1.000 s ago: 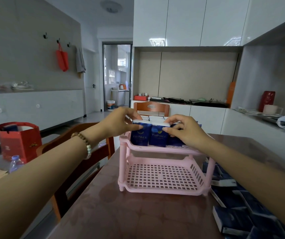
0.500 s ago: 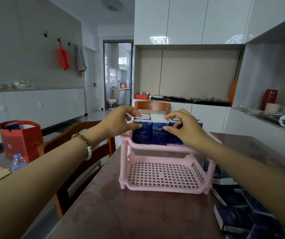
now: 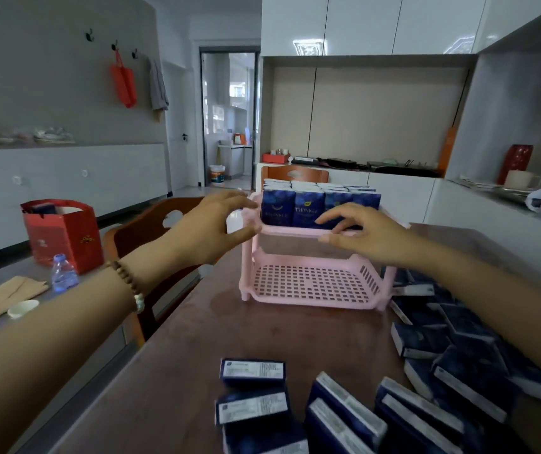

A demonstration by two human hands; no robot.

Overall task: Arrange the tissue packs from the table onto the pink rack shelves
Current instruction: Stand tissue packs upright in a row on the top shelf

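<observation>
A pink two-tier rack point(image 3: 311, 298) stands on the brown table point(image 3: 171, 362). Several dark blue tissue packs point(image 3: 308, 209) stand upright in rows on its top shelf; the lower shelf holds nothing. My left hand point(image 3: 212, 226) hovers by the rack's left top corner, fingers relaxed, holding nothing. Just in front of the top shelf's front rail is my right hand point(image 3: 357, 231), fingers spread and loosely bent, also holding nothing. Many loose tissue packs point(image 3: 426, 342) lie on the table at the right and near edge, with more tissue packs point(image 3: 252, 371) in front.
A wooden chair point(image 3: 151, 231) stands left of the table and another chair point(image 3: 295, 173) behind the rack. On a grey side table at left sit a red gift bag point(image 3: 62, 234), a small water bottle point(image 3: 62, 273) and a white cup point(image 3: 22, 308).
Both hands have let go of the packs on the top shelf and drawn back toward me. The view has tilted down, showing more loose packs on the table.
</observation>
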